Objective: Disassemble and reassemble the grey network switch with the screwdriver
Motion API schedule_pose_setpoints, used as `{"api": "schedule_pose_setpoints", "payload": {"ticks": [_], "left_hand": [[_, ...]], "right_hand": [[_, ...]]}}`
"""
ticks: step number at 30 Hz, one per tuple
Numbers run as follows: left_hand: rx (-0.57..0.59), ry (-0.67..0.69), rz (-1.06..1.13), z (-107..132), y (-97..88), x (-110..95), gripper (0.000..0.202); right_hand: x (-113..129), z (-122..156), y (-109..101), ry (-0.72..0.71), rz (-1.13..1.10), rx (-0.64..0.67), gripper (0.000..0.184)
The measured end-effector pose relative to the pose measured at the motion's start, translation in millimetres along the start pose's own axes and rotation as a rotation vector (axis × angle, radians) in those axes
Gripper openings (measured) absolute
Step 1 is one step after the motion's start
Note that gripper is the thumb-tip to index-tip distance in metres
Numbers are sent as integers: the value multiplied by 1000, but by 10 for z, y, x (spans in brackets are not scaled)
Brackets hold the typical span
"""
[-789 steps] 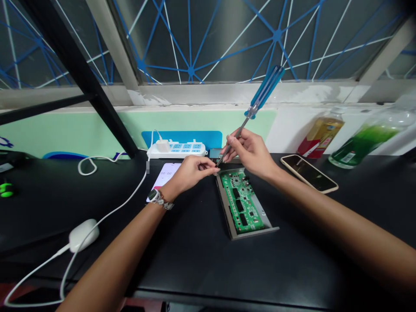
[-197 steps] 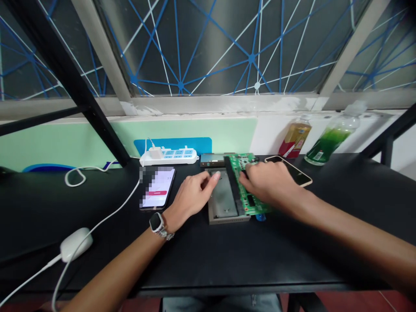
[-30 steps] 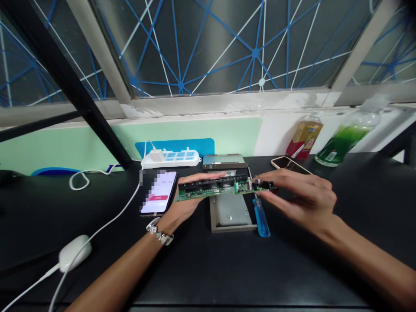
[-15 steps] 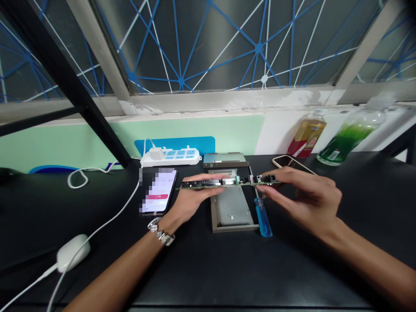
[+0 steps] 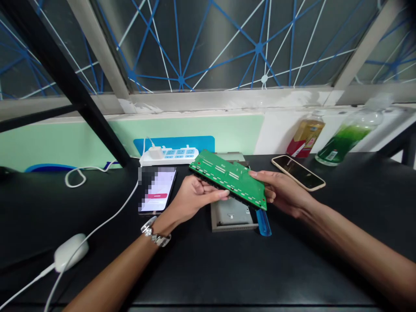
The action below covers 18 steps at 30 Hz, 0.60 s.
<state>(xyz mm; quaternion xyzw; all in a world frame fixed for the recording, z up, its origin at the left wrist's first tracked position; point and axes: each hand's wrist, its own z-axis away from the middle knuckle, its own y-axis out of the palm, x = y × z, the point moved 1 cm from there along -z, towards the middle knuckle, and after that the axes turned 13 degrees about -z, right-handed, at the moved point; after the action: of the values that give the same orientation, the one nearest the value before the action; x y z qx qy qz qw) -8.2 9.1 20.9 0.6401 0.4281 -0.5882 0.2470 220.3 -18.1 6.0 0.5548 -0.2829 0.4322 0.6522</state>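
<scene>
A green circuit board (image 5: 231, 175) is held tilted above the table, its flat soldered face toward me and dark parts showing along its lower edge. My left hand (image 5: 198, 193) grips that lower edge, thumb on the face and fingers underneath. At the board's right end, my right hand (image 5: 281, 188) pinches it with the thumb on top. Beneath the board lies an open grey metal case (image 5: 234, 214), partly covered by it. A blue-handled screwdriver (image 5: 264, 224) lies along the right side of the case; the board hides its upper part.
Left of the case lies a lit phone (image 5: 159, 190), with a white power strip (image 5: 173, 156) behind it. A white adapter (image 5: 70, 252) and its cable (image 5: 108, 220) occupy the left side. At right are another phone (image 5: 299, 172), a drink carton-like bottle (image 5: 305, 136) and a green bottle (image 5: 349, 136).
The circuit board has turned from edge-on to showing its green face, its right end now lower. My left hand has shifted to its lower edge; the right hand has moved slightly left.
</scene>
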Motion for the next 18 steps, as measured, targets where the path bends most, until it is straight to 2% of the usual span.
{"api": "schedule_pose_setpoints", "payload": {"ticks": [4, 8, 18], "left_hand": [[-94, 25, -35, -27, -20, -21, 21], [-168, 64, -43, -39, -24, -45, 25], [-173, 83, -42, -30, 3, -30, 32]], "right_hand": [[-85, -2, 9, 95, 96, 75, 35], [-120, 24, 49, 111, 221, 129, 39], [-96, 52, 73, 130, 246, 144, 37]]}}
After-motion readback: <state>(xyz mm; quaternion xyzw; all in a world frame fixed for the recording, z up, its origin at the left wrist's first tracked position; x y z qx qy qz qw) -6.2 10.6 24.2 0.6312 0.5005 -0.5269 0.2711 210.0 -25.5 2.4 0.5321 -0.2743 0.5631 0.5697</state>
